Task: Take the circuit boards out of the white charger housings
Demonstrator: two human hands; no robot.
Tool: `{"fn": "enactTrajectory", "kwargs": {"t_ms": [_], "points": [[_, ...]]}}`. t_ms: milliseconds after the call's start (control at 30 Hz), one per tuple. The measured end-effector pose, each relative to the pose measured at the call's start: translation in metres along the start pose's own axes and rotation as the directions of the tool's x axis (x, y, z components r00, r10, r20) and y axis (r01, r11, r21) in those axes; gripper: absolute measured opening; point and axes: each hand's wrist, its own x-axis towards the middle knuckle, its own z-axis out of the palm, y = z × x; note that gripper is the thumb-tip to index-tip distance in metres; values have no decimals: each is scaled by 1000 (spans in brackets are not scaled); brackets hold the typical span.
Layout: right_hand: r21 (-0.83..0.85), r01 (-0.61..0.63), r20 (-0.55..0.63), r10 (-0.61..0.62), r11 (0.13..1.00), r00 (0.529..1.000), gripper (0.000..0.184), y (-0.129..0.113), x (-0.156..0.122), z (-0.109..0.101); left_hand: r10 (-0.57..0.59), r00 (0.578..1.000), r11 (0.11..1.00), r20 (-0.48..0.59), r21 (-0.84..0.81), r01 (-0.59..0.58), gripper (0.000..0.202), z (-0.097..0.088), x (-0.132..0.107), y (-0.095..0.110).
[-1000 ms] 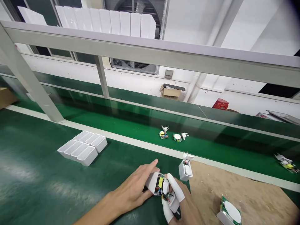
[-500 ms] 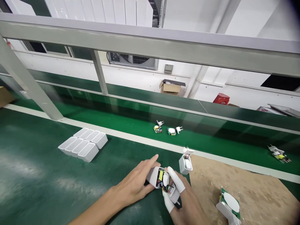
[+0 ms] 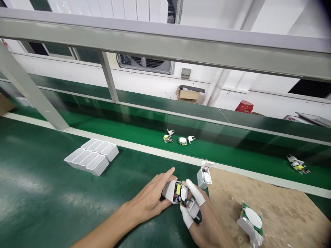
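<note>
My left hand (image 3: 152, 193) is closed around a white plastic charger housing (image 3: 169, 191), held over the green table. Partly inside the housing's open end is a circuit board (image 3: 178, 193) with a yellow component and a white pad. My right hand (image 3: 207, 213), with white covers on thumb and forefinger, grips the board's white plug cap (image 3: 192, 209), which wires join to the board. Just beyond stands another white housing (image 3: 204, 179) with a board inside and its plug cap tilted on top.
Several white housings (image 3: 97, 165) stand in two rows at left. On the brown board (image 3: 224, 203) at right lies a circuit board with plug cap (image 3: 252, 220). More board assemblies (image 3: 182, 141) lie on the green belt (image 3: 139, 136) behind a pale rail. A grey frame (image 3: 108, 77) rises behind.
The assemblies on the belt have shifted left. Both hands keep their grip, with the circuit board in nearly the same place at the housing's mouth.
</note>
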Motion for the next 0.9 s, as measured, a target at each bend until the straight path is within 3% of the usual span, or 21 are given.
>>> {"fn": "enactTrajectory", "kwargs": {"t_ms": [333, 467, 633, 767, 900], "points": [[12, 14, 2, -14, 1000, 1000, 61, 4, -2, 1, 31, 1000, 999, -1, -12, -31, 93, 4, 0, -2], [-50, 120, -94, -124, 992, 988, 60, 10, -6, 16, 32, 999, 999, -9, -12, -32, 90, 4, -1, -2], [-79, 110, -145, -121, 991, 982, 61, 19, -12, 31, 46, 998, 996, 40, -81, -43, 94, -1, -2, -1], [132, 96, -16, -94, 987, 995, 75, 15, -3, 18, -80, 980, 989, 184, -105, 101, 106, -8, -5, 3], [277, 29, 88, -55, 960, 995, 69, 9, 8, 5, -129, 944, 981, 304, -101, 166, 87, -21, 1, -8]]}}
